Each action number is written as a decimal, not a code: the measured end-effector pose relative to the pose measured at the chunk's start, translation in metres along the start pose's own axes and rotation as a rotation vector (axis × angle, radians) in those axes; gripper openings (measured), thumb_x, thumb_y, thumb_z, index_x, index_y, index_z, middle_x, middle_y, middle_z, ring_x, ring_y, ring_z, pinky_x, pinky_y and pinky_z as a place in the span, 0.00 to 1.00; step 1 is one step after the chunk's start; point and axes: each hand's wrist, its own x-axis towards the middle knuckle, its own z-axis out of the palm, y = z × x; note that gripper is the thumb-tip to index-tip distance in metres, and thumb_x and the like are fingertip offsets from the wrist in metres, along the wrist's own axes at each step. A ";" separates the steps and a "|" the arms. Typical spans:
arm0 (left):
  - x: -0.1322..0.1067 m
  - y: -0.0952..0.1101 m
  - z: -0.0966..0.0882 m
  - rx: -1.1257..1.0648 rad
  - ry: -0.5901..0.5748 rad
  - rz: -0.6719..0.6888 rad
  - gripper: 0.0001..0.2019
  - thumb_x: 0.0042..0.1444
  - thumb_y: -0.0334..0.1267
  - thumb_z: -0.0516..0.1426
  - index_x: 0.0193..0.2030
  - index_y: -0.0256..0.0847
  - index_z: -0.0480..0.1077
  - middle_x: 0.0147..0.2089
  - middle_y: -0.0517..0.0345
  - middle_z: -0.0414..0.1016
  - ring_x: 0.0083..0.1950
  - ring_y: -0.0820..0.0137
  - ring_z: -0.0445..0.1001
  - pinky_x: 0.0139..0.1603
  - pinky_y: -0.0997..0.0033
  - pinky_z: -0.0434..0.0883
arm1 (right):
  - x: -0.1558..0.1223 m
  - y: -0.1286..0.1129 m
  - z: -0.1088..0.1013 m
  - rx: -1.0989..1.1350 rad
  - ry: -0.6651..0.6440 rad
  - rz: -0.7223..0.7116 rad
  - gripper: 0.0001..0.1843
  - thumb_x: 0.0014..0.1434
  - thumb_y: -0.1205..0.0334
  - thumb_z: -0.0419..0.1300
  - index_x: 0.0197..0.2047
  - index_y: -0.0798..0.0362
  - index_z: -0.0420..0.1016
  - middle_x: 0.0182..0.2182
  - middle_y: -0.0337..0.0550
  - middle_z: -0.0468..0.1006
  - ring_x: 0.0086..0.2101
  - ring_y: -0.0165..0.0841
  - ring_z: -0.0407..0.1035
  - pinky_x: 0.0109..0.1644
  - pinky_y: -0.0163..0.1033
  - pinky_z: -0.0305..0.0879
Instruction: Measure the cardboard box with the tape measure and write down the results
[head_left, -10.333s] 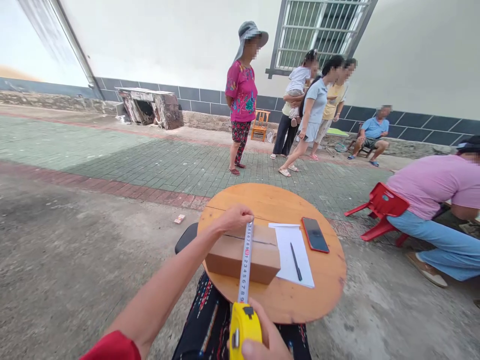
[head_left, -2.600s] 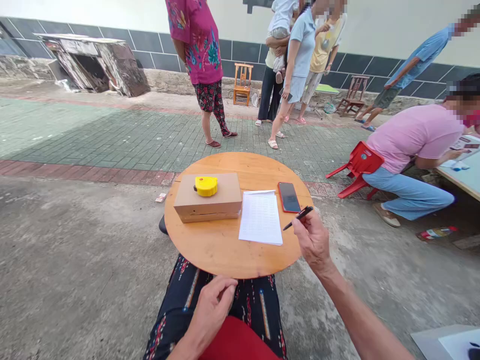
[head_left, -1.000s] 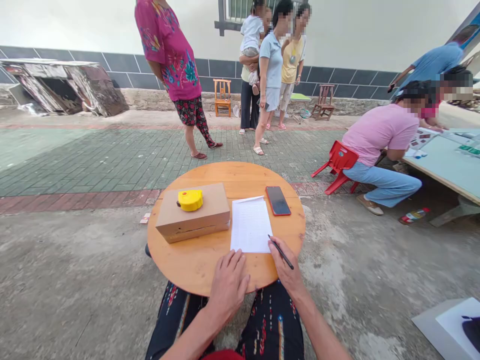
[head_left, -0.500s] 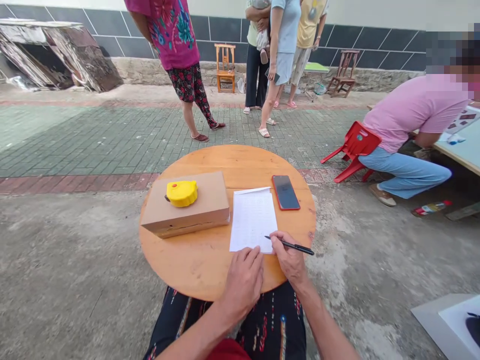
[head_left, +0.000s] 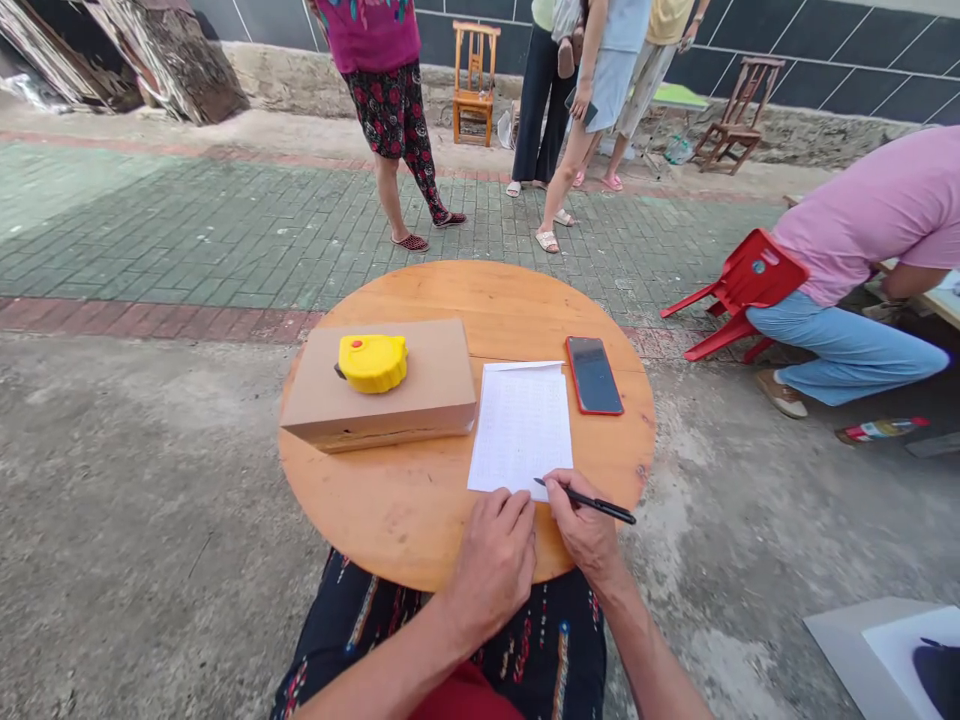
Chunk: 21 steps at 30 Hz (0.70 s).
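My right hand [head_left: 586,530] is closed around a slim black pen [head_left: 600,503]. The pen's tip is over the lower right part of a white sheet of paper [head_left: 521,425] that carries faint printed rows; whether it touches is too small to tell. Palm down, my left hand [head_left: 495,550] rests with its fingertips at the paper's bottom edge, the fingers stretched out and lying flat. A phone in a red case [head_left: 595,376] lies right of the paper. On the left, a yellow tape measure [head_left: 372,363] sits on top of a brown cardboard box [head_left: 435,380].
All these things are on a round wooden table [head_left: 390,525] in front of my knees. Beyond it several people stand on green paving [head_left: 247,240]. To the right, a person in pink [head_left: 877,215] sits on a red plastic chair [head_left: 757,270]. A bottle [head_left: 881,430] lies on the ground.
The view has tipped downward and turned left, so the table's things appear higher and farther right. Against the paper, the pen tip sits slightly lower. Both hands keep much the same pose.
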 end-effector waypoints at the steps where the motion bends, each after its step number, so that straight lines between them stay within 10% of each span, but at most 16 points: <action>1: 0.000 0.000 0.000 0.007 0.005 0.002 0.19 0.60 0.27 0.50 0.58 0.36 0.66 0.56 0.45 0.71 0.55 0.57 0.66 0.56 0.49 0.69 | 0.000 0.000 0.000 -0.009 0.004 -0.003 0.12 0.62 0.57 0.53 0.31 0.50 0.74 0.25 0.39 0.78 0.25 0.33 0.71 0.32 0.35 0.67; 21: 0.000 -0.001 0.001 -0.061 0.027 0.016 0.18 0.61 0.26 0.48 0.57 0.34 0.66 0.56 0.43 0.71 0.57 0.57 0.67 0.59 0.48 0.69 | 0.002 -0.001 0.002 -0.097 -0.019 -0.029 0.13 0.62 0.57 0.53 0.31 0.50 0.75 0.26 0.40 0.80 0.27 0.34 0.73 0.34 0.37 0.68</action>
